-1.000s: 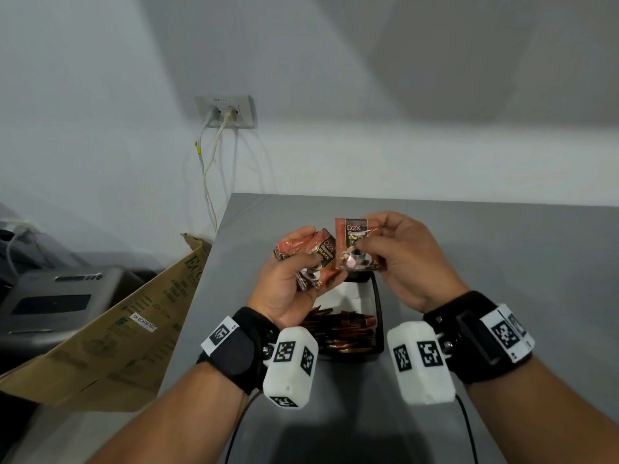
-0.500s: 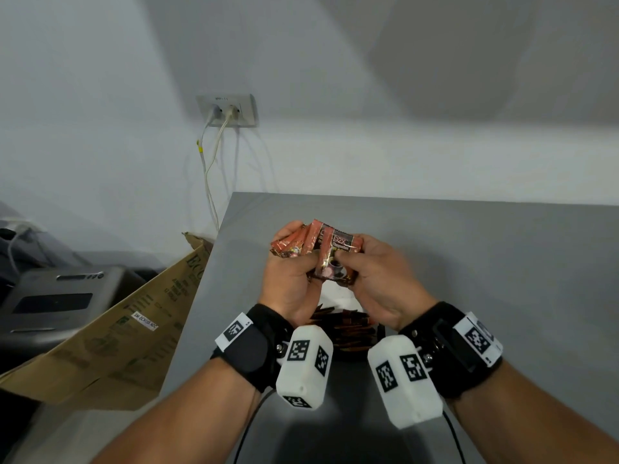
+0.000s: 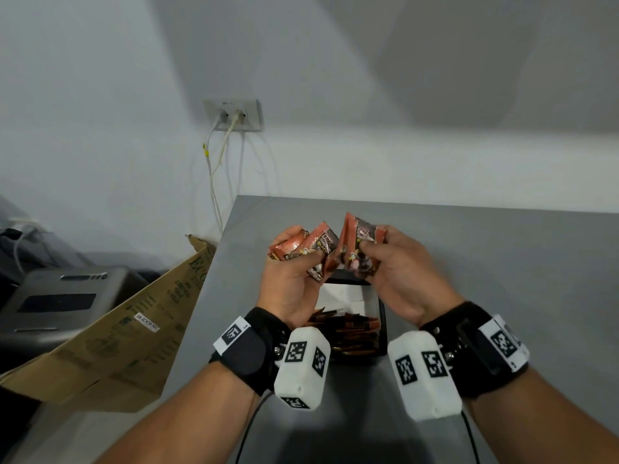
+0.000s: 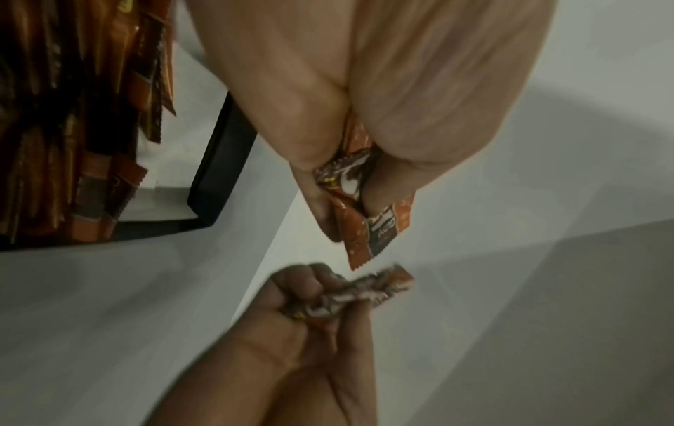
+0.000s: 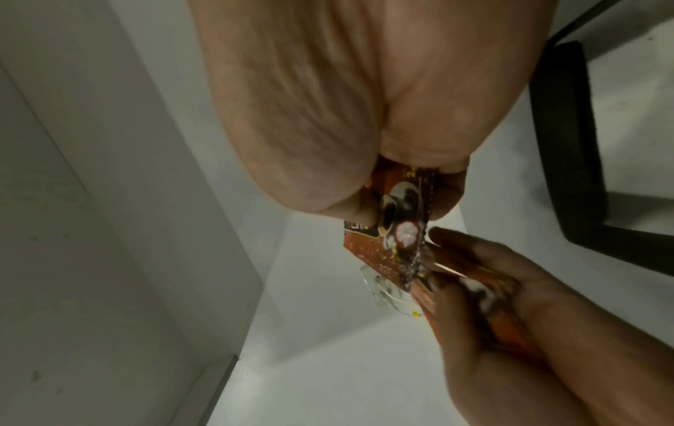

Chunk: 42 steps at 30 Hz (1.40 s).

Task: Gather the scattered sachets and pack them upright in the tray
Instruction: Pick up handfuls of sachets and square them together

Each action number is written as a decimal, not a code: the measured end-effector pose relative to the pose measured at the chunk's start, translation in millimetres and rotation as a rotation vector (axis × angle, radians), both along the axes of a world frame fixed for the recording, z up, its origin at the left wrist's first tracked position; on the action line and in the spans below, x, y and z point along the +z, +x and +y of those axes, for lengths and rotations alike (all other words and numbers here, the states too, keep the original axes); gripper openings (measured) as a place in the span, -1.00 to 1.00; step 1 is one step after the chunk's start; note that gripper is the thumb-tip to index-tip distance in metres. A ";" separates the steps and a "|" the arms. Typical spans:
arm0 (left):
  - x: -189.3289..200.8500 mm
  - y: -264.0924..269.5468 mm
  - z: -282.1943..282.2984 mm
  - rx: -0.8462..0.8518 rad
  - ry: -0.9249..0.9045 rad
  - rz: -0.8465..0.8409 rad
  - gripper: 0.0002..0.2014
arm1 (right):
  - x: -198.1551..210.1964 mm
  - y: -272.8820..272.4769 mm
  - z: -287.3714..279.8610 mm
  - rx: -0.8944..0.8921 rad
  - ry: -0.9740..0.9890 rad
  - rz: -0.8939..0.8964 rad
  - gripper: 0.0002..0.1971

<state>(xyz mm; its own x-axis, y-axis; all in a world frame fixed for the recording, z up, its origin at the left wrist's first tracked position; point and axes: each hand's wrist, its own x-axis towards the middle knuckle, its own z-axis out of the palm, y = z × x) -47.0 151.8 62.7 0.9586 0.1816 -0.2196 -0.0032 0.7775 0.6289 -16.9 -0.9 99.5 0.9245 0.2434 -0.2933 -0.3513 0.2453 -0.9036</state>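
Both hands are raised over the black tray (image 3: 382, 316), which has a row of orange-brown sachets (image 3: 348, 334) standing in its near half. My left hand (image 3: 301, 262) grips a fanned bunch of sachets (image 3: 310, 244). My right hand (image 3: 370, 251) pinches another sachet or two (image 3: 358, 241) just to the right, close to the bunch. In the left wrist view the left fingers (image 4: 317, 161) clamp a crumpled sachet (image 4: 368, 219). The right wrist view has the right fingers (image 5: 328, 187) on a sachet (image 5: 392, 230), with the tray rim (image 5: 561, 144) behind.
The grey table (image 3: 485, 262) runs on to the right and back. Beyond its left edge, a cardboard box (image 3: 134, 316) leans beside a grey machine (image 3: 60, 299). Cables hang from a wall socket (image 3: 232, 115) behind.
The hands came together over the tray half a second ago and have drawn slightly apart again. The right hand's sachet now tilts toward the left hand's bunch.
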 end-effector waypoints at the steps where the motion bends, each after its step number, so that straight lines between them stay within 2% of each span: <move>1: -0.2 1.8 -1.2 0.013 0.012 -0.001 -0.51 | -4.3 -3.2 3.5 0.008 -0.011 0.010 -0.75; 7: 0.8 2.3 -4.2 -0.056 0.086 -0.014 -0.48 | -10.6 -7.3 17.5 0.051 -0.132 -0.005 -0.78; 11: 6.2 -1.6 8.5 -0.164 0.208 -0.037 -0.63 | 2.4 3.7 6.4 0.103 -0.312 -0.098 -0.84; 15: 9.3 -1.7 10.2 -0.190 0.349 -0.050 -0.62 | 7.1 7.6 2.2 0.095 -0.301 -0.132 -0.78; 18: 7.3 -0.8 5.7 -0.194 0.328 -0.045 -0.59 | 0.9 3.0 9.2 0.108 -0.297 -0.138 -0.75; 20: 5.7 -1.6 7.3 -0.208 0.247 0.007 -0.62 | -1.0 3.9 9.0 0.065 -0.268 -0.133 -0.76; 23: 4.4 -2.6 15.7 -0.254 0.085 0.044 -0.62 | 2.9 11.2 -1.7 -0.019 -0.127 -0.125 -0.75; 25: 4.4 -2.8 18.1 -0.263 0.093 0.040 -0.64 | 6.0 12.2 -7.8 0.001 -0.057 -0.126 -0.73; 28: 6.8 -2.9 18.2 -0.279 0.238 0.041 -0.68 | 6.1 10.1 -10.4 0.092 -0.075 -0.136 -0.72; 32: 12.3 -1.1 19.2 -0.375 0.543 0.035 -0.71 | 9.8 11.5 -12.5 0.260 -0.467 -0.331 -0.74; 34: 13.6 0.5 21.0 -0.399 0.610 0.023 -0.68 | 9.9 11.2 -10.8 0.322 -0.540 -0.353 -0.75; 37: 16.2 0.2 21.6 -0.339 0.514 -0.015 -0.65 | 2.3 11.9 -7.6 0.166 -0.478 -0.324 -0.77; 39: 18.2 0.7 20.1 -0.257 0.420 -0.037 -0.59 | -5.4 9.3 -2.3 0.042 -0.290 -0.185 -0.77; 41: 17.2 5.1 19.7 -0.168 0.417 -0.029 -0.60 | -14.1 3.8 4.6 0.044 -0.153 -0.063 -0.77; 42: 16.4 7.6 20.6 -0.130 0.446 -0.022 -0.61 | -18.2 1.1 6.5 0.083 -0.151 -0.043 -0.78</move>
<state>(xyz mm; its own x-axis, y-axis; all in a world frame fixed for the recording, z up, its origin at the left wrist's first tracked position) -39.4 172.4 79.2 0.9832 0.1320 -0.1265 0.0589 0.4263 0.9027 -15.9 5.6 81.3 0.9156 0.2753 -0.2930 -0.3249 0.0774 -0.9426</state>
